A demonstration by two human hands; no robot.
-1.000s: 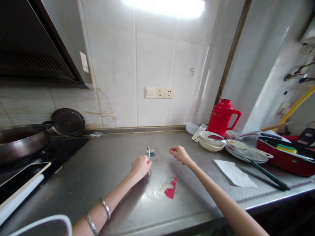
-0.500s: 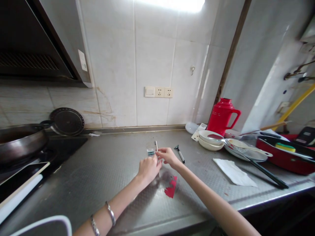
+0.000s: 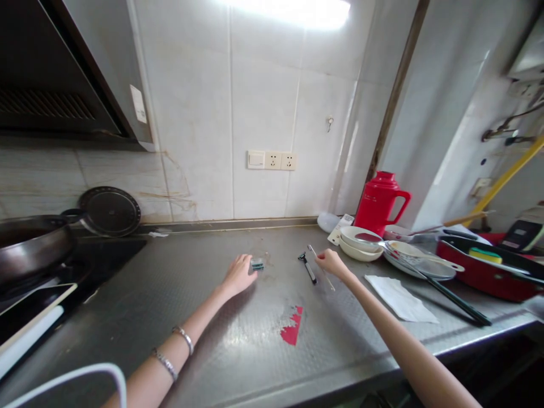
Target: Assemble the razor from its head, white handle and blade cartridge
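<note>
My right hand (image 3: 332, 263) pinches a toothbrush (image 3: 326, 276) with a pale, thin handle, held slantwise just right of the razor. The razor (image 3: 307, 268), with a black head and a grey-black handle, lies on the metal counter between my hands. My left hand (image 3: 239, 274) is at the left side of a small clear case (image 3: 257, 264) with dark teal strips inside, its thumb and fingers closed about that edge. The case seems to rest on the counter; its left end is hidden by the fingers.
A torn red patch (image 3: 292, 327) is on the counter (image 3: 238, 351) nearer me. Rightward are a white napkin (image 3: 399, 297), stacked bowls (image 3: 361, 243), a red thermos (image 3: 379, 204) and a red pan (image 3: 488, 269). A pot (image 3: 36, 241) stands on the stove at left.
My hands have moved apart. The right hand has carried the toothbrush rightward past the razor and tilted it; the left hand has shifted left to the clear case's edge.
</note>
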